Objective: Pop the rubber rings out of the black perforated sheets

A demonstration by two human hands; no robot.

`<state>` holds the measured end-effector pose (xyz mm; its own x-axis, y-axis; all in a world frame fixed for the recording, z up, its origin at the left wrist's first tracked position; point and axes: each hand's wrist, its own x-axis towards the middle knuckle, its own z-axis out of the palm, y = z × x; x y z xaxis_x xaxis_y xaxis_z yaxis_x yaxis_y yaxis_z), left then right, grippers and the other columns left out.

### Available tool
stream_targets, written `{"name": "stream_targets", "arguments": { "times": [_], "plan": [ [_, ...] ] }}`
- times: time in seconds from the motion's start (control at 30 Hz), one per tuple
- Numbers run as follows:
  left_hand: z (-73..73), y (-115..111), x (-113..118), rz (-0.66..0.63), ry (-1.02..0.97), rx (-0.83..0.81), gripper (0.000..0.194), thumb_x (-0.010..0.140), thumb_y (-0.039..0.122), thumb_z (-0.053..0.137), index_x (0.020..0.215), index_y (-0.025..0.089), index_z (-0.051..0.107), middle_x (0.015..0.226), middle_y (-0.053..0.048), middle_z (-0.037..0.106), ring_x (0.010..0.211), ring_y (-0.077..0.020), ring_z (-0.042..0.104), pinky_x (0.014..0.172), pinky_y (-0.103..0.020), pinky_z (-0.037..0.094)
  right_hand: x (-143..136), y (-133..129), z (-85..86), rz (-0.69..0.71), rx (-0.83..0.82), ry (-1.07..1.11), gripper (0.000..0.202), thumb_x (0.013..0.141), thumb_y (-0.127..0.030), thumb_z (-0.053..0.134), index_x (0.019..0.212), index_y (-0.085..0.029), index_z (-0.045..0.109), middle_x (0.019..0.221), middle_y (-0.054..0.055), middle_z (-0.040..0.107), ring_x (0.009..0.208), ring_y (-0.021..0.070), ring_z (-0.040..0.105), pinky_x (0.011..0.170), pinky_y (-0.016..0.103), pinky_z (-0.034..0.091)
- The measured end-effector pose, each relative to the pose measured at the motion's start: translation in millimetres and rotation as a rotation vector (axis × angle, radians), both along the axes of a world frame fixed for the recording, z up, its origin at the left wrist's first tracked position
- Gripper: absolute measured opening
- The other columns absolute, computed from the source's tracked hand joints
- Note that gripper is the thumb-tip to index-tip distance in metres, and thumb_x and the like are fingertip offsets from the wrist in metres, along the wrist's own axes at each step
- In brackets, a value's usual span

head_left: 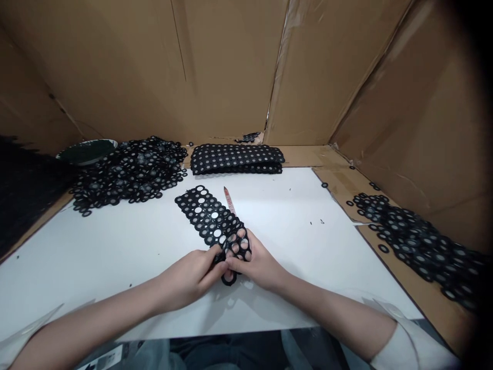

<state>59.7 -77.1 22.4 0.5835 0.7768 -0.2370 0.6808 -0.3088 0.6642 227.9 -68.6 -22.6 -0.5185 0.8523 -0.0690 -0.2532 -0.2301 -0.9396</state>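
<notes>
A strip of linked black rings (204, 213) lies slantwise on the white board, its near end lifted and bunched between my hands. My left hand (200, 272) pinches the strip's left side at that end. From the right, my right hand (256, 259) holds the same end, with its thumb in front and fingers showing through the ring holes. One black ring (228, 278) hangs just below my fingertips. The two hands nearly touch. Beside the strip lies a pencil-like stick (228, 199) with a dark pointed tip, partly hidden by the strip.
Loose black rings (131, 172) are heaped at the back left beside a round dish (88, 152). A folded ring sheet (236, 159) lies at the back. More rings (419, 241) spread along the right edge. Cardboard walls (231, 67) enclose the white board (308, 246).
</notes>
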Motion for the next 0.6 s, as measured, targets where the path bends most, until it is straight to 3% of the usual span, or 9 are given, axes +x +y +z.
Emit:
{"name": "stream_targets", "arguments": {
  "times": [0.13, 0.33, 0.47, 0.6],
  "plan": [
    [-2.5, 5.3, -3.5, -0.061, 0.05, 0.02, 0.024, 0.086, 0.034, 0.028, 0.085, 0.019, 0.046, 0.08, -0.004, 0.063, 0.068, -0.0159, 0.057, 0.059, -0.025, 0.04, 0.6, -0.9, 1.9, 0.052, 0.004, -0.058, 0.029, 0.074, -0.021, 0.058, 0.087, -0.021, 0.031, 0.071, -0.005, 0.051, 0.059, 0.0081, 0.055, 0.05, 0.019, 0.043],
    [-13.3, 3.8, -0.7, -0.004, -0.027, -0.008, 0.026, 0.086, 0.033, 0.027, 0.083, 0.018, 0.048, 0.078, -0.004, 0.062, 0.067, -0.0153, 0.056, 0.061, -0.025, 0.04, 1.1, 0.3, 3.3, 0.072, 0.009, -0.114, 0.026, 0.075, -0.021, 0.055, 0.085, -0.021, 0.031, 0.067, -0.006, 0.049, 0.051, 0.0052, 0.049, 0.043, 0.016, 0.038],
    [-8.0, 13.2, -8.2, 0.127, 0.022, 0.054, 0.033, 0.087, 0.036, 0.02, 0.077, 0.019, 0.047, 0.068, -0.003, 0.059, 0.061, -0.0154, 0.053, 0.058, -0.025, 0.04, 3.0, 4.8, 2.3, -0.038, -0.055, -0.091, 0.028, 0.071, -0.018, 0.058, 0.083, -0.021, 0.034, 0.071, -0.006, 0.045, 0.057, 0.0047, 0.048, 0.05, 0.018, 0.04],
    [8.2, 48.1, -46.5, 0.378, 0.37, 0.321, 0.035, 0.085, 0.04, 0.022, 0.095, 0.017, 0.046, 0.071, -0.005, 0.061, 0.062, -0.0199, 0.057, 0.059, -0.028, 0.04, 4.6, 10.3, -0.7, -0.067, -0.107, -0.06, 0.026, 0.071, -0.021, 0.059, 0.082, -0.02, 0.035, 0.076, -0.005, 0.046, 0.054, 0.0043, 0.047, 0.049, 0.019, 0.038]
  ]
}}
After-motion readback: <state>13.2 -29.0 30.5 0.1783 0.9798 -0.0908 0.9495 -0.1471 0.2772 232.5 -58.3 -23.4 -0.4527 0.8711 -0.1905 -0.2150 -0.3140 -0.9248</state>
